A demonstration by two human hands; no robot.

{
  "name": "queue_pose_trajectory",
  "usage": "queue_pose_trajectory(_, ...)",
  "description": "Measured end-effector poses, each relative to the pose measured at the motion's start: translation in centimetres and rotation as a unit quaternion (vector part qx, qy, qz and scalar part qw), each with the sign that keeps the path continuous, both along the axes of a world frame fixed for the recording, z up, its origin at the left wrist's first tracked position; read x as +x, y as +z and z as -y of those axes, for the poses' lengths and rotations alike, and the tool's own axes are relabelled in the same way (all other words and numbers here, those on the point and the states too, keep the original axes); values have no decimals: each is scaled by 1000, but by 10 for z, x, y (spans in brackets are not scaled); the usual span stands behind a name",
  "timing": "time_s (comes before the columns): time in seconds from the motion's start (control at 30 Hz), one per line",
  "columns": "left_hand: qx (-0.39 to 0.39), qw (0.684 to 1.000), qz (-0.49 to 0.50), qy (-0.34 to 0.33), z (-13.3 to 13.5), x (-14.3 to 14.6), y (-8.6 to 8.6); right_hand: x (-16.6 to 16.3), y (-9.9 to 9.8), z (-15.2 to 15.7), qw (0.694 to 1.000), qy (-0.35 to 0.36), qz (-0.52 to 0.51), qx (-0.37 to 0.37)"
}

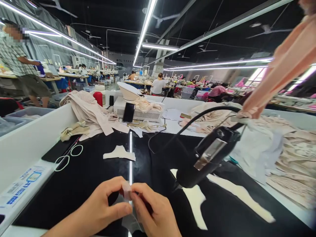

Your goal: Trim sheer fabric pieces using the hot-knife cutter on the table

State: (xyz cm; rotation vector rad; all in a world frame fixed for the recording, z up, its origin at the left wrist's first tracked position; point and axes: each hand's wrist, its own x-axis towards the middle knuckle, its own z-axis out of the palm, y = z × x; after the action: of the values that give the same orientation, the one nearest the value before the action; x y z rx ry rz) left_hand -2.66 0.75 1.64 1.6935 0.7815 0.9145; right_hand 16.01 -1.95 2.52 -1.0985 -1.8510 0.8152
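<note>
Left hand: the left hand [98, 205], at the lower centre of the frame, pinches the left edge of a small pale fabric piece [127, 191] between thumb and forefinger.
Right hand: the right hand [154, 210], just beside it, pinches the same piece from the other side; both hands are closed on it, fingertips nearly touching.
Fabric piece: it is held a little above the black surface [81, 184], over the thin lit strip [130, 154] that runs up the middle of the frame.
Grip advice: the piece looks thin and limp, so I judge short pinches close to the edge keep it flat; a grip further in would likely fold it.
Alignment: holding it over the lit strip should let the edges show clearly, which helps in matching them.
Nearby on the surface: another cut piece [119, 153] lies ahead at centre; scissors [69, 156] lie at the left, well apart from the hands.
Obstacle: a black lamp head [209, 154] on a bent arm hangs at right of centre, near the right hand; keep the wrist low to avoid knocking it.
Stock: piled beige fabric [296, 164] lies at the right edge.
</note>
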Motion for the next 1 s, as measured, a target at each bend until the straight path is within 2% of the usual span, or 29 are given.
queue_pose_trajectory(0.17,-155,982,103,14,-2,0,-2,-13,4,-4,993,-21,-83,-83)
queue_pose_trajectory(0.33,-180,976,101,70,-7,-5,13,-6,10,-7,951,-52,-162,-257)
queue_pose_trajectory(0.43,-187,972,83,113,-10,-8,22,3,9,-9,925,-62,-181,-328)
queue_pose_trajectory(0.53,-189,970,79,132,-12,-8,24,13,4,-9,918,-75,-180,-346)
queue_pose_trajectory(0.7,-191,970,76,130,-14,-8,15,21,-1,-8,913,-69,-171,-365)
queue_pose_trajectory(1.0,-243,957,107,121,-15,-12,5,25,0,-8,861,-28,-249,-443)
